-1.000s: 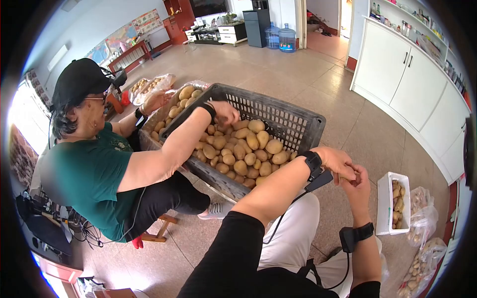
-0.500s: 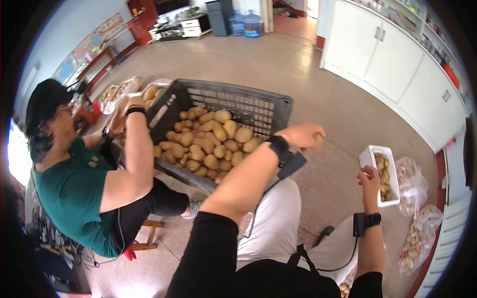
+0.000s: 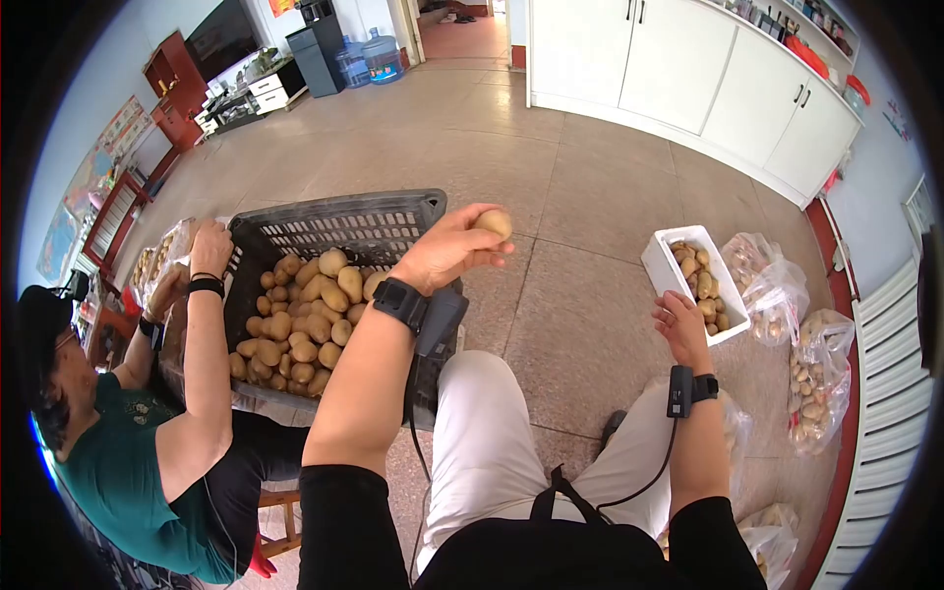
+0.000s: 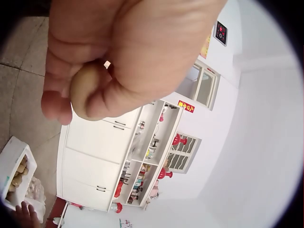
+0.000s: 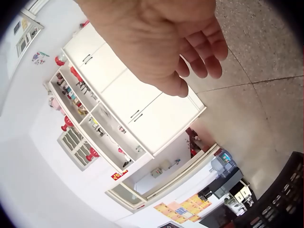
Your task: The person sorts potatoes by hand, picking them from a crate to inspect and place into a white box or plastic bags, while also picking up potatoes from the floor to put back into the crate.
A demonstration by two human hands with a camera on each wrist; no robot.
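My left hand (image 3: 454, 246) pinches a potato (image 3: 495, 224) between thumb and fingers, just past the right end of a black plastic crate (image 3: 339, 208). The left wrist view shows that potato (image 4: 86, 90) close up, partly covered by the thumb. Inside the crate lies a heap of potatoes (image 3: 313, 310). My right hand (image 3: 681, 329) holds nothing; its fingers are loosely bent, and it overlaps the near edge of a white foam box (image 3: 661, 258) in the head view. Several potatoes (image 3: 700, 280) fill that box. In the right wrist view my right hand (image 5: 166, 47) hangs over bare floor.
A person in a green shirt (image 3: 147, 433) sits left of the crate, hands (image 3: 209, 246) at its far left corner. Clear plastic bags of potatoes (image 3: 818, 379) lie right of the box. White cabinets (image 3: 678, 69) line the back. My knees (image 3: 482, 393) stand between crate and box.
My hands were together, then parted; the left carries the potato while the right is by the foam box. The head view has swung right. The other person's hand left the crate's potatoes.
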